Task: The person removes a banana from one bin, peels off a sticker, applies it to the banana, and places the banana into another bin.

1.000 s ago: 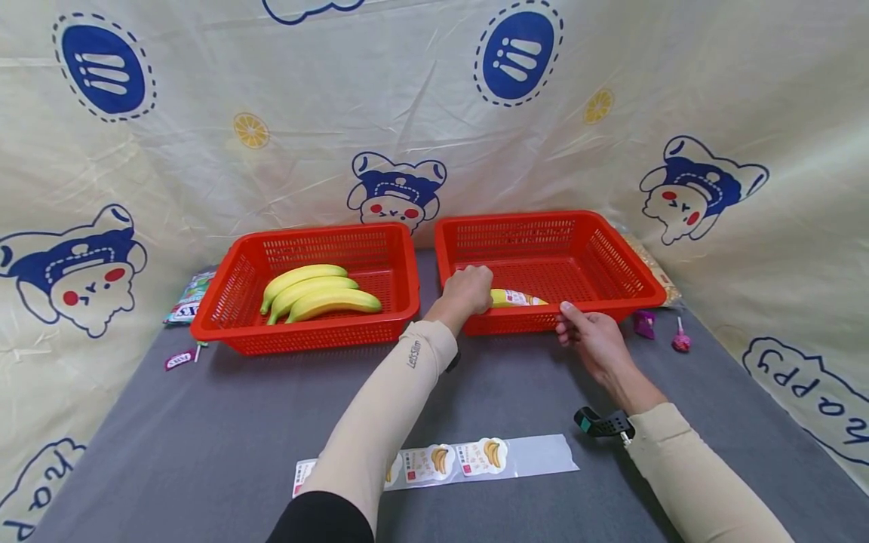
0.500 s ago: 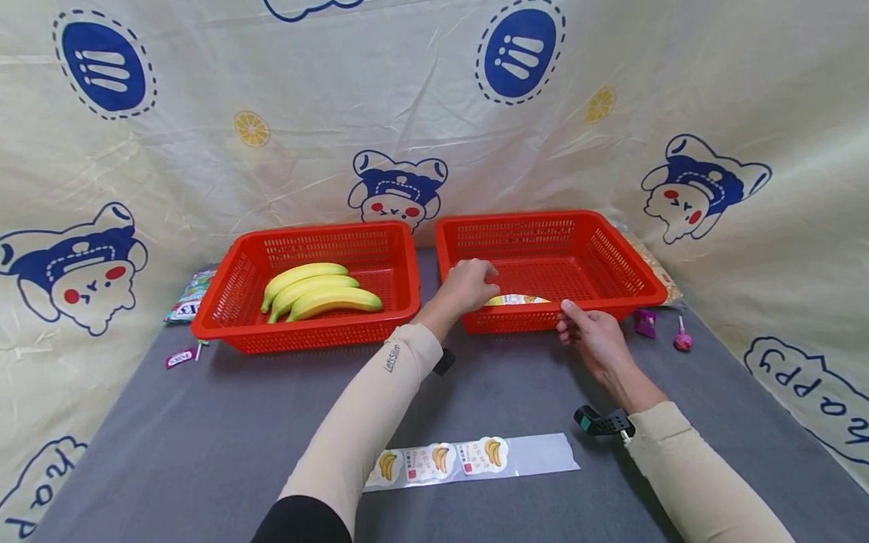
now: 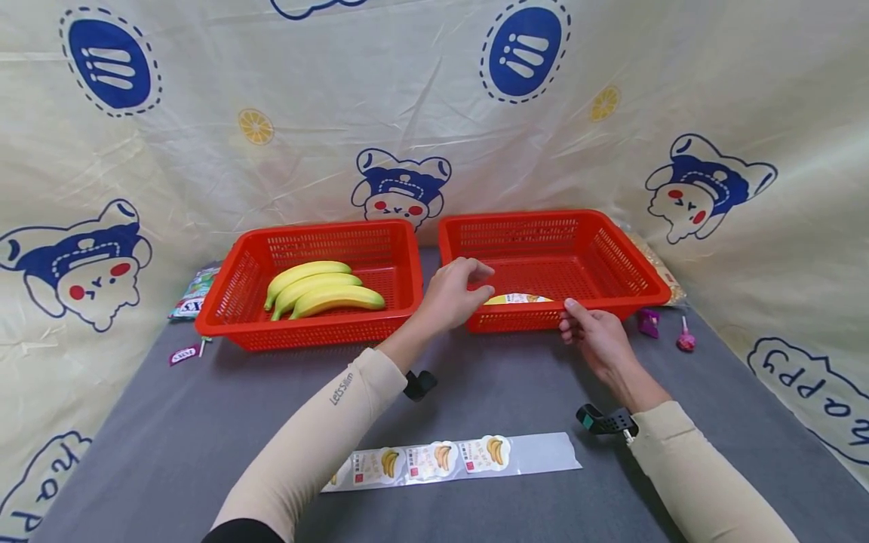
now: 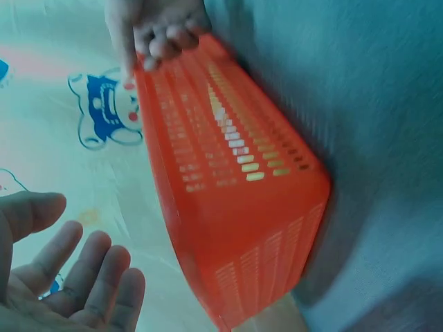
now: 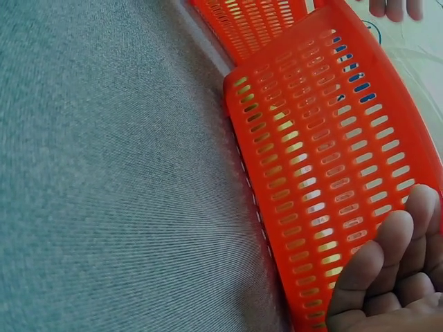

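My left hand (image 3: 456,296) hovers at the left front corner of the right-hand red plastic basket (image 3: 577,253), its fingers apart and loosely bent with nothing between them. In the left wrist view the left hand (image 4: 76,277) is clear of the rim. My right hand (image 3: 597,339) grips that basket's front rim, thumb over the edge and fingers curled against the outer wall. Behind the rim lies a banana (image 3: 519,299) with a white label on it, mostly hidden by the front wall. Its yellow and white show through the slots in the left wrist view.
A second red basket (image 3: 397,290) on the left contains several bananas (image 3: 319,290). A strip of banana stickers (image 3: 462,458) lies near the front, partly under the left sleeve. Snack bags (image 3: 194,294), a purple candy (image 3: 648,323) and a lollipop (image 3: 686,335) lie around the baskets.
My left hand has let go of the labelled banana, lifted and drawn back left out of the basket. The banana sits lower behind the rim. The right hand has stayed at the rim.
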`<state>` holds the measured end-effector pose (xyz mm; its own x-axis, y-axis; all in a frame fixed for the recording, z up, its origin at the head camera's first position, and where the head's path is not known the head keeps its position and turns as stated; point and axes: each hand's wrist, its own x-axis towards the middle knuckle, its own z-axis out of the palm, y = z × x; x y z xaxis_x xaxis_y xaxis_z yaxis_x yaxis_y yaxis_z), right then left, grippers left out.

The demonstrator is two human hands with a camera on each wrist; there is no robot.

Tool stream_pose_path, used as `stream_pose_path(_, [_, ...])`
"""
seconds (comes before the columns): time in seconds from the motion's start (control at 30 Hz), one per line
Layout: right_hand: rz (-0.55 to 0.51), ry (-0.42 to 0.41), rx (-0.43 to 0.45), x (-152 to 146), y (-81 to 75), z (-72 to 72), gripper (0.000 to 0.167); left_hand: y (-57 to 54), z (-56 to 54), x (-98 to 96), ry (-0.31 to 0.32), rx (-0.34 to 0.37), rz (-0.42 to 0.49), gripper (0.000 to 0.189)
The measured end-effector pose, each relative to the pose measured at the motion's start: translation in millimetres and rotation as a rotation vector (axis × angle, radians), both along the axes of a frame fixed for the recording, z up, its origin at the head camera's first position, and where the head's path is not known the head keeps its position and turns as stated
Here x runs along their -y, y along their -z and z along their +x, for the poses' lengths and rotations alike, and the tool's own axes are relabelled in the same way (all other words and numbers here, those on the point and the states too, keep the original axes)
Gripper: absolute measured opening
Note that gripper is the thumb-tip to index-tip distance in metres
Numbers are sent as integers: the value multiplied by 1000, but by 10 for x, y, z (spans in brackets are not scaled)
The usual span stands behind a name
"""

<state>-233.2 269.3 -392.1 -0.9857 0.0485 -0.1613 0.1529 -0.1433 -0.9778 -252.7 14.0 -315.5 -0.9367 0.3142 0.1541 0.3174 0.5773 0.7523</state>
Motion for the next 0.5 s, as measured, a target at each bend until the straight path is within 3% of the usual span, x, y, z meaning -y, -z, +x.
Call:
stream_pose_path(0.2, [126, -35, 53, 33, -22, 70, 42, 64, 263, 126, 8, -3, 39, 33])
stream_pose_path(0.37, [336, -70, 28, 171, -36, 177, 52, 153, 430, 273, -2, 2, 85, 31])
stream_pose_path(0.5, [436, -123, -5, 322, -54, 268, 52, 220, 508, 422, -18, -2, 107, 30])
